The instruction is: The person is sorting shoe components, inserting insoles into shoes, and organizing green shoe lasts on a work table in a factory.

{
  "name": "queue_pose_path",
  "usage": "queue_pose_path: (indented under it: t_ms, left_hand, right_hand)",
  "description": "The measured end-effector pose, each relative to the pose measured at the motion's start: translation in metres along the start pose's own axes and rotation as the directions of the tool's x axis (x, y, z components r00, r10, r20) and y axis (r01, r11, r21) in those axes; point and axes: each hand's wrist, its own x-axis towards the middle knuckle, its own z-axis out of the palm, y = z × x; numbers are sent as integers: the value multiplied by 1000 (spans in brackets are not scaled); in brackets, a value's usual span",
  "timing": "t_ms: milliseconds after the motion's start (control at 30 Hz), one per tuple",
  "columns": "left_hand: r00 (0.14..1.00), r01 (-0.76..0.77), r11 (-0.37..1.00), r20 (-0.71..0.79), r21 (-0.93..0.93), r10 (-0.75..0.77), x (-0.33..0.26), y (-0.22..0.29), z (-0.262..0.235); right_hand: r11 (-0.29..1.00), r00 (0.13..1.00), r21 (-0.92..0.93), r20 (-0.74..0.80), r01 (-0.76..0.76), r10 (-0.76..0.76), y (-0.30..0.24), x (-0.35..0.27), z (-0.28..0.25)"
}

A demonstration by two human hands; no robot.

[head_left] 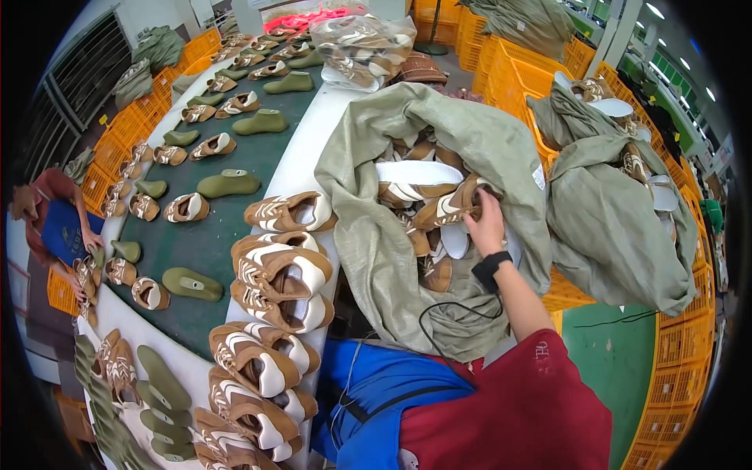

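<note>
My right hand (487, 223), with a black band at the wrist, reaches into a large grey-green woven sack (368, 243). Its fingers are closed on the collar of a brown sneaker (445, 210) with cream stripes. Around that shoe the sack holds several more sneakers, one turned to show a white sole (419, 173). My left hand is out of view. Left of the sack, a row of brown and cream sneakers (283, 274) lines the table's white edge, some stacked on each other.
A green conveyor belt (235, 168) carries sneakers and olive shoe lasts (229, 183). A co-worker (59, 219) handles shoes across it. Another filled sack (619, 227) and orange crates (674, 360) stand right. A thin black cable (427, 313) hangs over my sack.
</note>
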Motion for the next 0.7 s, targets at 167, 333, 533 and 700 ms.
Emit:
queue_pose_path:
  t_ms: [167, 333, 533, 700]
  left_hand:
    - [906, 47, 857, 383, -513, 179, -20, 140, 35]
    - [670, 56, 726, 565, -685, 481, -26, 156, 61]
    - [555, 238, 671, 666, -702, 498, -43, 157, 107]
    - [652, -163, 693, 451, -702, 610, -41, 163, 131]
  right_hand:
    - [989, 914, -143, 405, 36, 25, -4, 42, 2]
    - [618, 740, 599, 671, -509, -41, -89, 50, -41]
    - [-180, 245, 178, 840, -967, -484, -220, -19, -53]
    - [-130, -194, -350, 750, -928, -632, -327, -108, -64]
